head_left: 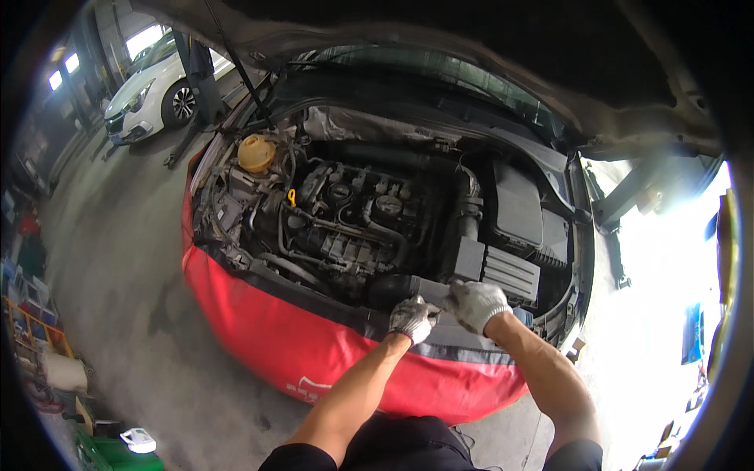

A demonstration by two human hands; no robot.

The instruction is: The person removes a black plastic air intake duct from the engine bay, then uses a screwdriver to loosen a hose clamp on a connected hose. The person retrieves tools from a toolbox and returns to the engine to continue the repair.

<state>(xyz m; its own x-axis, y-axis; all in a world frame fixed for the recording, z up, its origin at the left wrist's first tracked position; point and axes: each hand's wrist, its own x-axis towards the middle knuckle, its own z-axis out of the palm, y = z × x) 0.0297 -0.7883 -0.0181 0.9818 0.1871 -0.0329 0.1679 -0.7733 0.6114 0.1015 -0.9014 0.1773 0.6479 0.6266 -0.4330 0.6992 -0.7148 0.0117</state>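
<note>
Both my hands wear whitish knit work gloves, the left one stained dark. They are at the front edge of the engine bay, over a flat grey air intake duct. My left hand has its fingers drawn together in a pinch; whatever lies in them is too small to make out. Just right of it and slightly farther in, my right hand is closed, fingers curled down at the duct. What they grip is hidden. A black bent hose meets the duct's left end.
The engine fills the bay's middle, with a yellow dipstick handle and a coolant tank. A black box stands right. A red fender cover drapes the front. The raised hood hangs overhead. A white car stands behind.
</note>
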